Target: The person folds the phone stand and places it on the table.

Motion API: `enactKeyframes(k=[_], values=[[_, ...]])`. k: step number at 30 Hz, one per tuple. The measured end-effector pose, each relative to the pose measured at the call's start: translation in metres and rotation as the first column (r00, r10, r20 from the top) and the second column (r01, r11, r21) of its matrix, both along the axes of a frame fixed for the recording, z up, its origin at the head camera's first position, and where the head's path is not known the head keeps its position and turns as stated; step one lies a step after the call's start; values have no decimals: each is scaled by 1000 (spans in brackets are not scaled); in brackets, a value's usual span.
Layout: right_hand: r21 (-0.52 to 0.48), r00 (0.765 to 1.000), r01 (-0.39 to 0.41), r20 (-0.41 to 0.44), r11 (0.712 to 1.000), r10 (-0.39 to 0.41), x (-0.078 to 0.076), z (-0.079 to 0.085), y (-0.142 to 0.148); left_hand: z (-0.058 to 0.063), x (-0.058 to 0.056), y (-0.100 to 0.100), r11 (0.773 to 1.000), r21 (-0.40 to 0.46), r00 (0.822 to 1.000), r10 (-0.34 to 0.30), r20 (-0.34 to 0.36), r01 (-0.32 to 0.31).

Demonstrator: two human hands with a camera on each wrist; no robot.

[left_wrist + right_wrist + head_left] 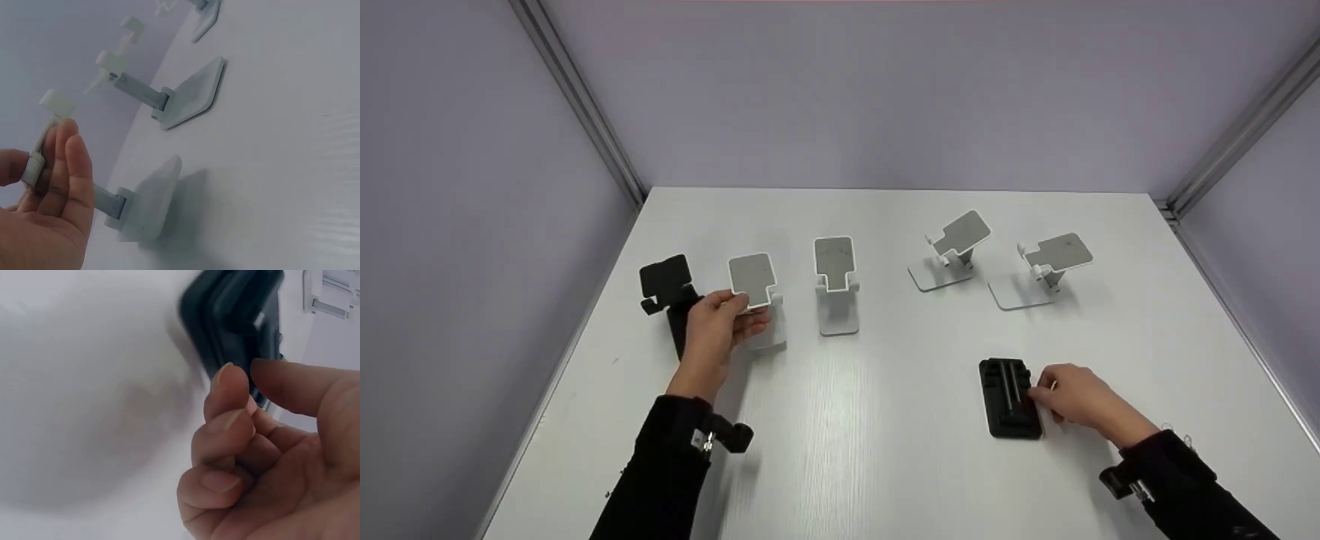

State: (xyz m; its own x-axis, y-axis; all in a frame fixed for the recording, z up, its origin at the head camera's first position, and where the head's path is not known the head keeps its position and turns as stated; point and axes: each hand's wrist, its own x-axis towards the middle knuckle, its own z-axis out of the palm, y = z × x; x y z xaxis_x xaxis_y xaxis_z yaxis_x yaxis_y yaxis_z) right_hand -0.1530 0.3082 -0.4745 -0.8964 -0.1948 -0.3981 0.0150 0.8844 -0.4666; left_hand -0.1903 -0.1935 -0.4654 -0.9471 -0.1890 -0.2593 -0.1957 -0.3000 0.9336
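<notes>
My left hand (714, 334) pinches the lower edge of a white phone stand's (751, 277) holder plate between thumb and fingers. In the left wrist view this stand's base (152, 199) tilts, a shadow beside it. Just left of that hand a black phone stand (664, 280) stands unfolded, partly hidden by the hand. At the right front, a second black phone stand (1009, 397) lies folded flat. Its right edge is pinched by my right hand (1076, 397), thumb and index finger on it in the right wrist view, the other fingers curled below.
A white phone stand (835, 262) stands upright right of the left hand. Further right, two more white phone stands, one (962, 234) behind the other (1057, 253), are turned at an angle. Pale panels (840, 97) wall the white table (855, 450) at the back and sides.
</notes>
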Motion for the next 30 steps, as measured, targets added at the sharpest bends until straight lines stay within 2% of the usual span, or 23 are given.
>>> enactKeyframes(k=[7,13,17,21,25,28,30], values=[[-30,993,37,-115,999,-40,-9,20,-10,14,8,14,1000,-8,987,25,-158,-26],[-94,976,55,-203,994,-73,-16,33,-26,33,19,33,1000,-10,958,-11,-286,8],[-160,965,56,-246,986,-95,-17,39,-38,42,27,48,998,-18,938,-60,-342,57],[-224,958,49,-265,973,-110,-16,43,-51,47,33,65,989,-50,924,-145,-354,136],[-288,955,35,-274,957,-118,-17,47,-64,45,38,82,972,-84,911,-236,-339,220],[-352,957,24,-263,936,-123,-17,50,-74,41,39,96,955,-91,899,-297,-321,282],[-413,964,23,-234,910,-130,-18,51,-80,38,39,105,942,-87,891,-334,-308,323]])
